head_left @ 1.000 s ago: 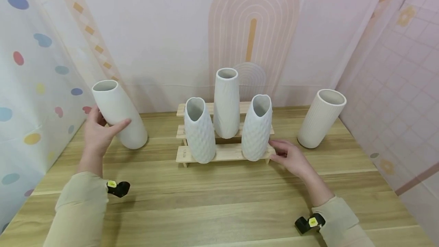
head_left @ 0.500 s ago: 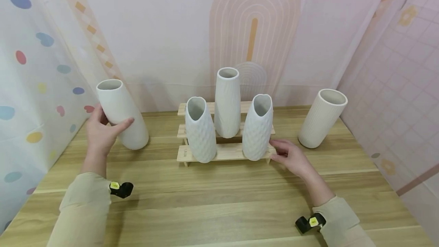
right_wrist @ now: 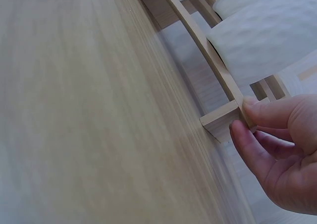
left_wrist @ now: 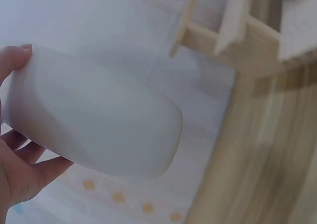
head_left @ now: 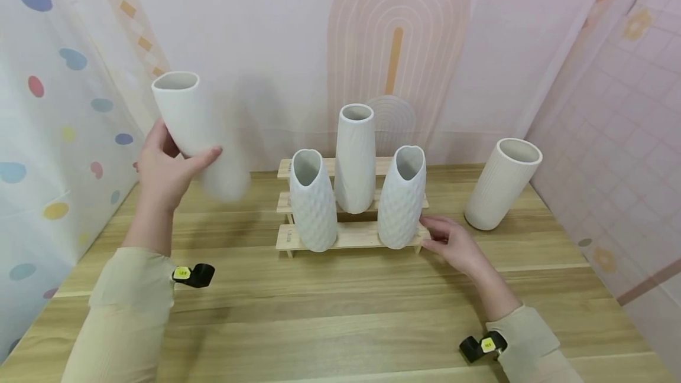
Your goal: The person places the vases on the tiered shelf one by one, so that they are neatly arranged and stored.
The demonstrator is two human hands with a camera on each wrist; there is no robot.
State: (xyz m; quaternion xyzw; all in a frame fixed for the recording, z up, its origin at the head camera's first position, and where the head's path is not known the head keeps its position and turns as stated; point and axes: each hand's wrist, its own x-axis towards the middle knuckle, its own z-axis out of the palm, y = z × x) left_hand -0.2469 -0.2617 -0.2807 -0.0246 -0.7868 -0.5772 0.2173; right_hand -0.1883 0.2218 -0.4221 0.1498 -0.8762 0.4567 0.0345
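Note:
My left hand [head_left: 167,173] grips a smooth white vase [head_left: 183,114] round its side, the thumb across the front. The vase is raised off the table, slightly tilted, its lower part blurred; in the left wrist view its rounded base [left_wrist: 163,140] points toward the wooden stand [left_wrist: 257,50]. At the right end of the three-step wooden stand [head_left: 356,236], my right hand [head_left: 452,246] pinches the lowest board between thumb and fingers. Two dimpled white vases, the left [head_left: 314,217] and the right [head_left: 400,211], stand on that low step. Behind them rises a taller white vase [head_left: 354,164].
A ribbed off-white vase [head_left: 500,185] stands on the wood-grain table [head_left: 330,312] to the right of the stand, beyond my right hand. Patterned cloth [head_left: 266,46] hangs behind the table and along both sides.
My left hand has lifted the smooth vase off the table, upward and a little to the right. The right hand keeps its hold on the stand, and the other vases have not moved.

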